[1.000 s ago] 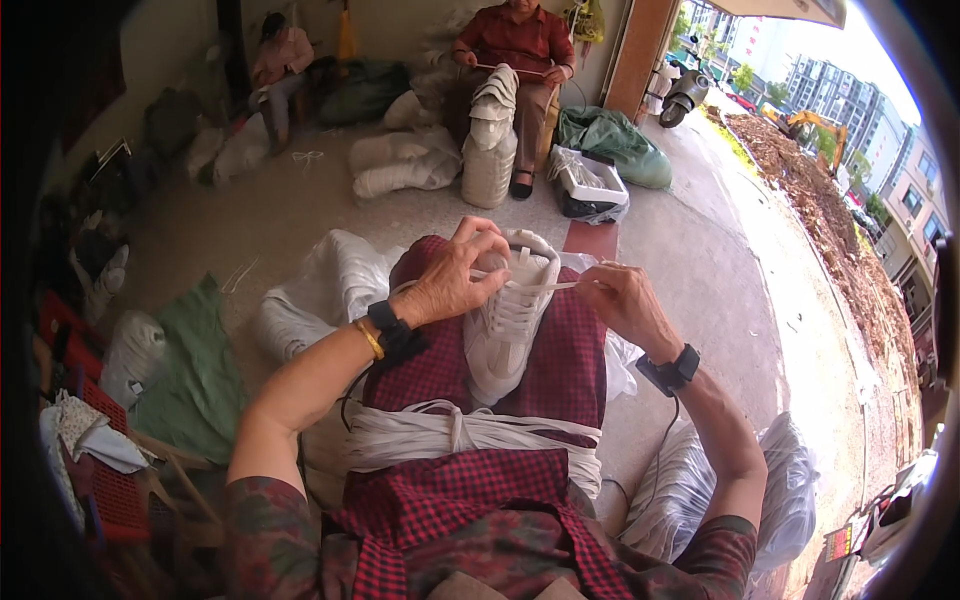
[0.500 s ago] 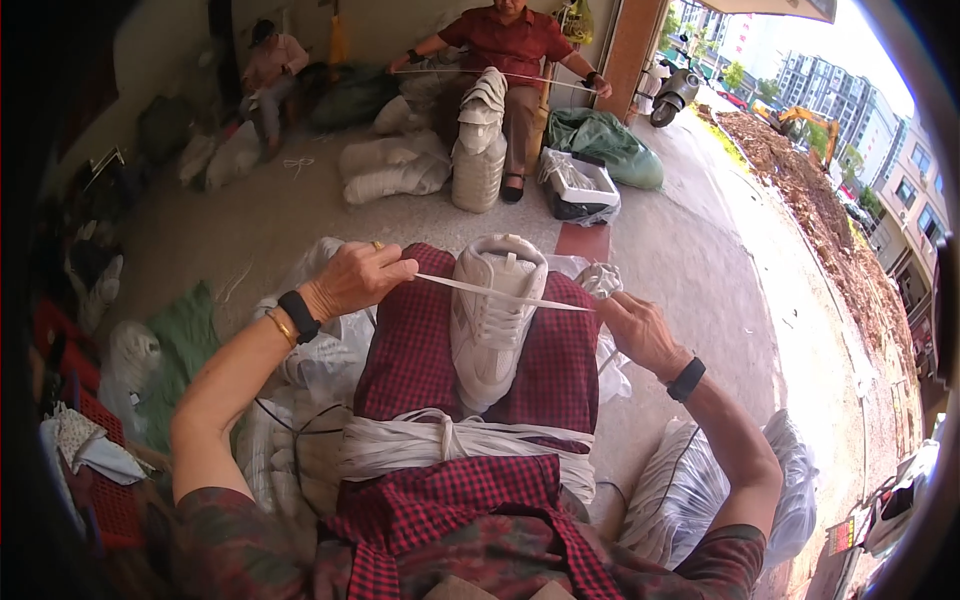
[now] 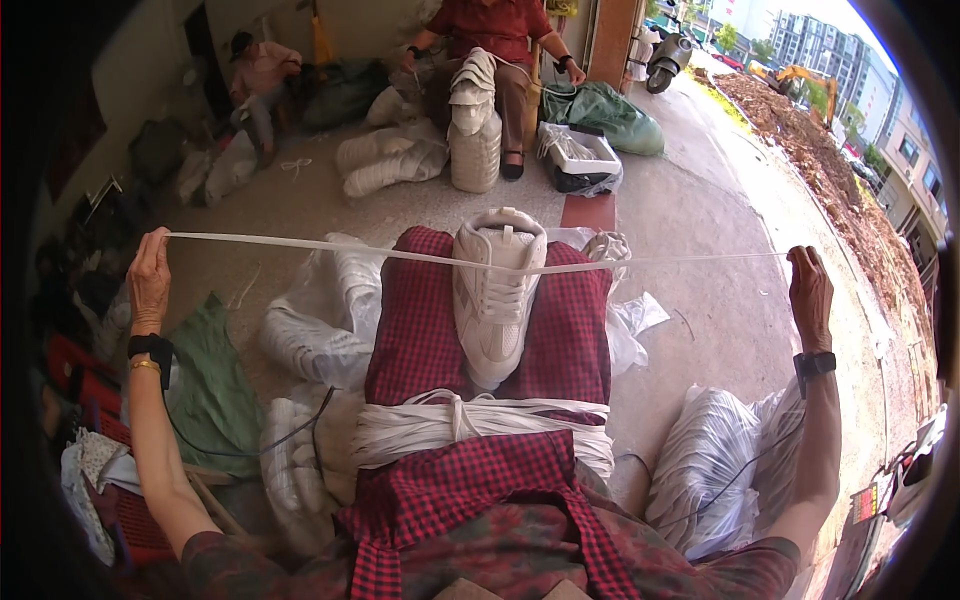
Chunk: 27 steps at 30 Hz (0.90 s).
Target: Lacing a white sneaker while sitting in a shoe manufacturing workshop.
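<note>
On my feed a co-worker in a red shirt (image 3: 490, 30) sits across the floor (image 3: 400, 214), just left of a brown pillar (image 3: 607, 45); farther left, a person in a pale pink shirt (image 3: 266, 68) sits near a hanging yellow cloth (image 3: 321, 42); a green sack (image 3: 622, 118) slumps beside a white box (image 3: 602, 162). Outside I see a grey scooter (image 3: 667, 63) near the pillar, an orange excavator (image 3: 820, 84) by a bank of brown earth (image 3: 790, 125), and tall buildings (image 3: 822, 45) behind; at lower left, a green sheet (image 3: 213, 400) lies near a red basket (image 3: 145, 527).
</note>
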Each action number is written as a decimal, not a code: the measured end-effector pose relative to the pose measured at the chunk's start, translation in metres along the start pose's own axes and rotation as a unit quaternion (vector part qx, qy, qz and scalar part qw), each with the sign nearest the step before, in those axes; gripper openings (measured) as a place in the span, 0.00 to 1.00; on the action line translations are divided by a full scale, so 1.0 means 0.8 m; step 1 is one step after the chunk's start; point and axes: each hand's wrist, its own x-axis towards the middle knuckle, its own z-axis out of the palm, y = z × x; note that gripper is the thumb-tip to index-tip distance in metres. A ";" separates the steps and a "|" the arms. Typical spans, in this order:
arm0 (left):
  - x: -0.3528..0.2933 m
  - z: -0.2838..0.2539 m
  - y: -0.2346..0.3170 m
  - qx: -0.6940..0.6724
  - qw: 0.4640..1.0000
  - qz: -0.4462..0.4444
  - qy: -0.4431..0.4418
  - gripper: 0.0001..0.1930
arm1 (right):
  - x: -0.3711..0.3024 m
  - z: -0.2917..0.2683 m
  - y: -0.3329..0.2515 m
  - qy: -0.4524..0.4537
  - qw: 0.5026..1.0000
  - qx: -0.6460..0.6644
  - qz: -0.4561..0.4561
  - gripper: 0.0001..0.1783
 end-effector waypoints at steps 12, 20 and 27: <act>0.043 0.094 0.296 -0.366 0.924 -0.110 0.027 0.12 | -0.005 0.054 -0.305 -0.031 0.789 0.609 0.073 0.05; 0.063 0.123 0.442 -0.552 0.822 -0.010 -0.141 0.09 | 0.007 0.069 -0.383 -0.144 0.785 0.603 0.016 0.04; 0.055 0.138 0.445 -0.586 0.778 -0.079 -0.214 0.07 | 0.011 0.067 -0.390 -0.072 0.812 0.579 0.005 0.09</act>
